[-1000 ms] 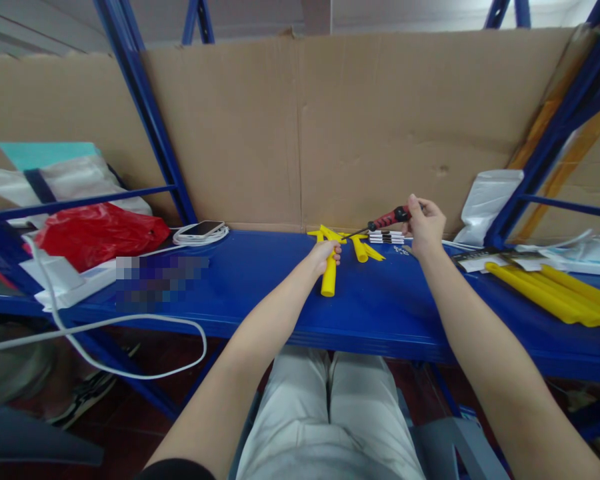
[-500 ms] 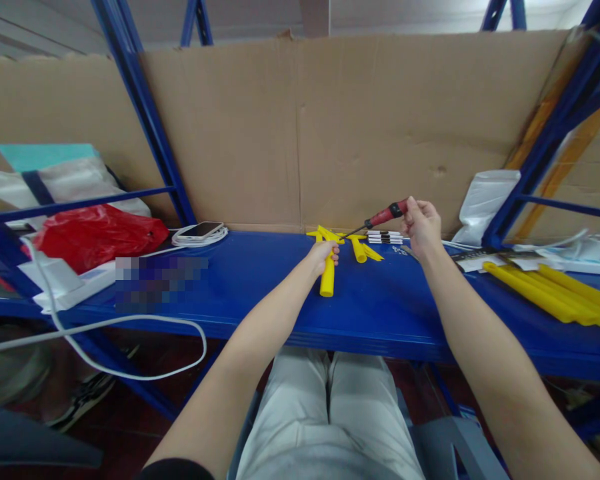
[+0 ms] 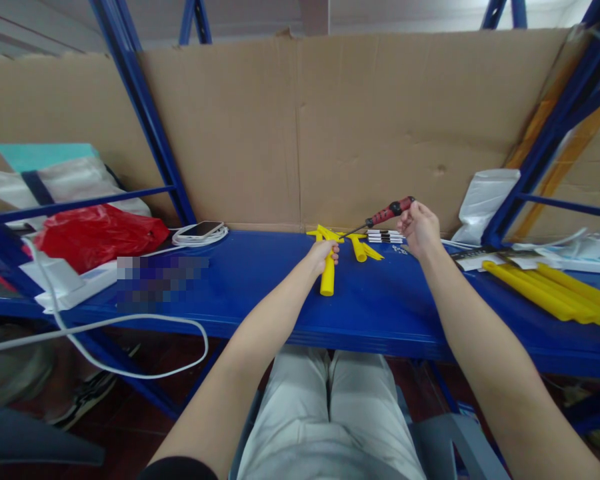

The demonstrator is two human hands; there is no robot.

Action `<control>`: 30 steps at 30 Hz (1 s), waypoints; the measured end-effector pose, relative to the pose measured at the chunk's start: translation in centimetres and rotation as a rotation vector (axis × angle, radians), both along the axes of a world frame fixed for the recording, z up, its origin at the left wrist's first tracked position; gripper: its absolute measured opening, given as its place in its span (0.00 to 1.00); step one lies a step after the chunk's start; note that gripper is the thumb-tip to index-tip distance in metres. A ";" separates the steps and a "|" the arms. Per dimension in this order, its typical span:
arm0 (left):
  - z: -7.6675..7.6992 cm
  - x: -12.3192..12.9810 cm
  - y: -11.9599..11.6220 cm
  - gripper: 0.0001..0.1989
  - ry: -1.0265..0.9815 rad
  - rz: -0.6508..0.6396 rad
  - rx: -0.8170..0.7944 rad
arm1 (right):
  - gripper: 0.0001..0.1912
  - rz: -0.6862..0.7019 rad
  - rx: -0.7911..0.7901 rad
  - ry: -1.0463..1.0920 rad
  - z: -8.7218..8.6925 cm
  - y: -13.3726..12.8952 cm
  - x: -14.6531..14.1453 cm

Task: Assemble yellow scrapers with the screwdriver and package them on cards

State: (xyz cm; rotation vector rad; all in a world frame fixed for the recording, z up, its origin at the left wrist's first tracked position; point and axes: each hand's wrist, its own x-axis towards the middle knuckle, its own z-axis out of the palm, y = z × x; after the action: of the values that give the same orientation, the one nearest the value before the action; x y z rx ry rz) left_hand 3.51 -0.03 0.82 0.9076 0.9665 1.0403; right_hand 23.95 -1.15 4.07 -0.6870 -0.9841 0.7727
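Note:
My left hand (image 3: 325, 256) is wrapped round a yellow tube-handled tool (image 3: 327, 283) on the blue shelf, its wider head showing beyond my fingers. My right hand (image 3: 420, 227) is closed on the rear end of a red and black screwdriver (image 3: 390, 212). The shaft slants down to the left, and its tip meets the head of the yellow piece. Just right of my left hand lies a second yellow piece (image 3: 359, 249) of similar look. Behind it sits a small stack of white and black strips (image 3: 385, 237).
Several yellow tubes (image 3: 555, 293) lie at the right near a white pouch (image 3: 485, 200). To the left are a phone (image 3: 203, 230) on a coiled cable, a red bag (image 3: 100, 233) and a power strip (image 3: 85, 287). A cardboard panel (image 3: 300, 133) backs the blue shelf (image 3: 265, 260).
My right hand's fingers have shifted slightly about the screwdriver's end, and the handle looks turned a little. My left hand and the yellow piece hold still.

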 end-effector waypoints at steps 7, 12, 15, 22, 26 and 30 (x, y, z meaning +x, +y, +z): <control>0.1 0.1 -0.2 0.11 0.012 -0.023 0.019 | 0.22 -0.102 0.045 0.008 -0.3 0.5 0.1; 0.0 0.2 -0.1 0.10 -0.002 -0.001 0.007 | 0.26 -0.115 0.020 0.032 -0.6 0.7 0.4; 0.0 0.1 -0.1 0.10 0.004 -0.006 0.012 | 0.26 -0.108 0.022 0.014 -0.6 0.6 0.6; 0.1 0.0 -0.1 0.11 0.038 0.007 0.041 | 0.19 0.005 -0.025 -0.022 -0.2 0.2 0.3; 0.1 0.0 0.0 0.10 0.035 0.015 0.034 | 0.18 0.008 -0.041 -0.009 -0.2 0.2 0.2; 0.1 0.1 -0.1 0.09 0.032 0.002 0.044 | 0.22 -0.070 -0.024 0.047 -0.4 0.5 0.3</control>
State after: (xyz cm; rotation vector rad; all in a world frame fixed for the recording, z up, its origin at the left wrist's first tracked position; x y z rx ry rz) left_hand 3.57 -0.15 0.88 0.9625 0.9739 1.0550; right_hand 24.28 -0.65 3.71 -0.7179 -0.9046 0.7370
